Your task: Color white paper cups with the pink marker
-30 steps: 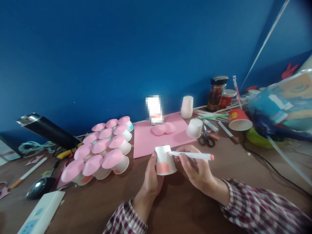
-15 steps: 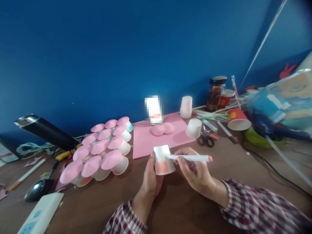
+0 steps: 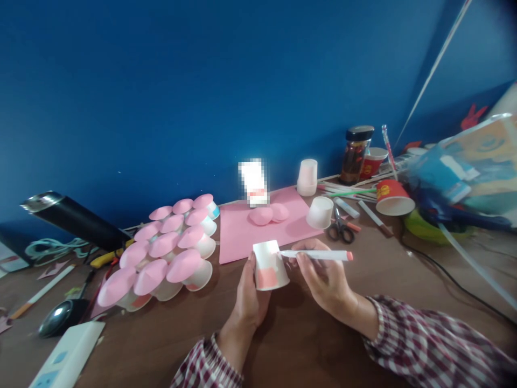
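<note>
Coned cups (image 3: 163,244) wall off the pink sheet (image 3: 238,240) on its L; white cup (image 3: 320,213) & scissors (image 3: 340,223) crowd its R edge; L hand (image 3: 246,302) w/ held cup (image 3: 269,277) blocks mid-front. Passable: bare tabletop (image 3: 223,293) off its front-L corner.

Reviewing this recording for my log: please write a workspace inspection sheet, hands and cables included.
Surface: brown tabletop, partly under pink paper sheet; pink paper cones on white paper cups at left.
Job's things: upside-down white paper cup with coral patch; slim white marker with coral end.
Clutter: black-handled scissors and red paper cup at right.
Hands: left hand grips the patched cup; right hand holds the marker, tip at the cup, contact unclear.
Cables: pale green coil at left; thin black cable at right.
Surroundings: blue wall; other people, nothing seen.
</note>
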